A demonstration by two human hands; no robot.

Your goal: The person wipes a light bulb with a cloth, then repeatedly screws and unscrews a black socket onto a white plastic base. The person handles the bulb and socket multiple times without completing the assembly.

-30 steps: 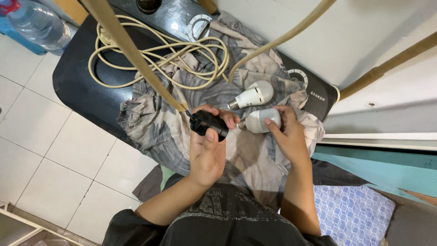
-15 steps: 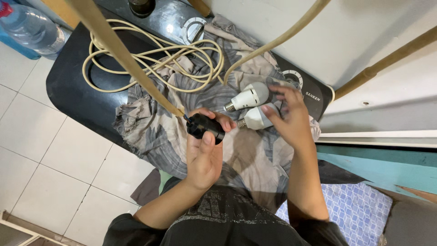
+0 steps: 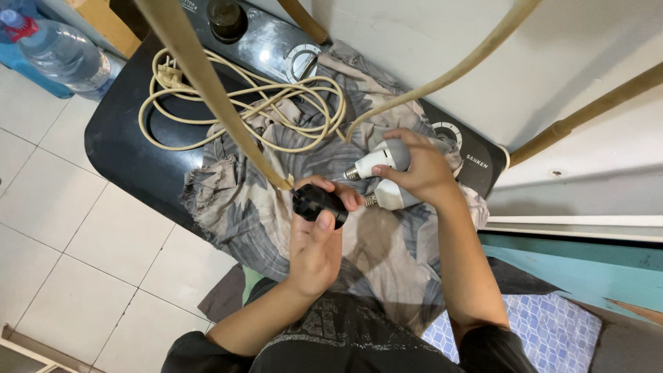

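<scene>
The left hand is closed around a black lamp socket, thumb over its top, at the end of a beige cord that rises out of view; the socket hangs just above the patterned cloth near the front edge of the black appliance top. The right hand is wrapped around a white bulb, its metal screw base pointing left toward the socket but not yet touching it. A second white bulb lies on the cloth directly under that hand. To do this well, the person probably needs the socket's mouth turned squarely toward the base (the opening is hidden from this view, so its angle cannot be told), the two axes in line before any turning, and a light grip on the bulb's body so the thread catches without forcing. The coiled cream cable lies toward the back left corner, well apart from both hands.
</scene>
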